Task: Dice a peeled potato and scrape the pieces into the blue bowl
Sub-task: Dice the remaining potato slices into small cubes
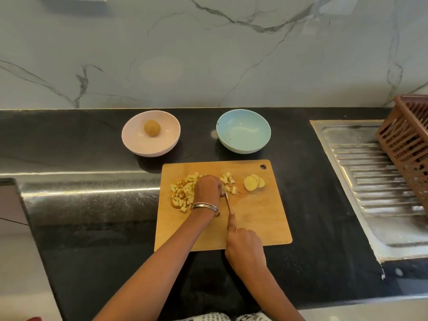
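A wooden cutting board (254, 218) lies on the black counter. Diced potato pieces (181, 193) are heaped at its left, with a smaller group (229, 179) in the middle. Three round potato slices (253, 182) lie at the board's right. My left hand (208, 187), fingers curled, holds down a potato piece between the heaps. My right hand (244, 245) grips the handle of a knife (228, 201), whose blade points away from me and meets the potato at my left fingertips. The blue bowl (243, 130) stands behind the board, holding no potato.
A pink bowl (150, 142) with one whole round potato (152, 127) stands behind the board's left. A steel sink drainboard (375, 181) fills the right, with a brown plastic basket (407, 144) on it. A marble wall rises behind the counter.
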